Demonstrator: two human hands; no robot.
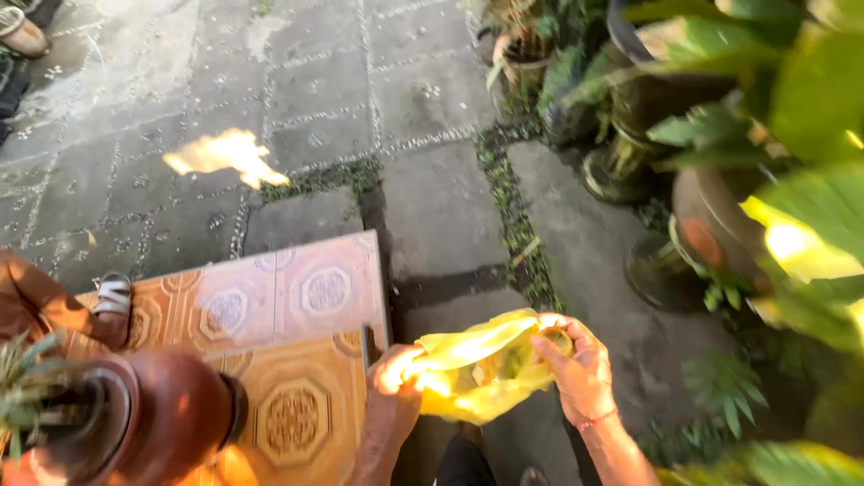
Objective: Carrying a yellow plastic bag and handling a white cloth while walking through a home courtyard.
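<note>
Low in the view, above the paved ground, both hands hold a yellow plastic bag (477,369) between them. The left hand (396,371) has its fingers closed on the bag's left edge, brightly lit by the sun; the right hand (580,364) pinches the bag's upper right edge, fingers curled over it, and wears a thin red band at the wrist. The bag hangs crumpled and partly spread between the two hands, off the ground, just right of the tiled step's (297,297) right edge.

That step is covered in orange-brown patterned tiles and lies at the lower left. At its near left corner stands a rounded brown clay pot (171,418) with a spiky green plant (27,378). Just beyond the pot, on the tiles, rests another person's foot in a striped sandal (114,295).

Grey stone pavers (360,81) with moss in the joints fill the ground ahead, with a bright sun patch (225,155) on them. Along the right edge of the paving stand several dark pots (711,220) under large green leaves (810,99).
</note>
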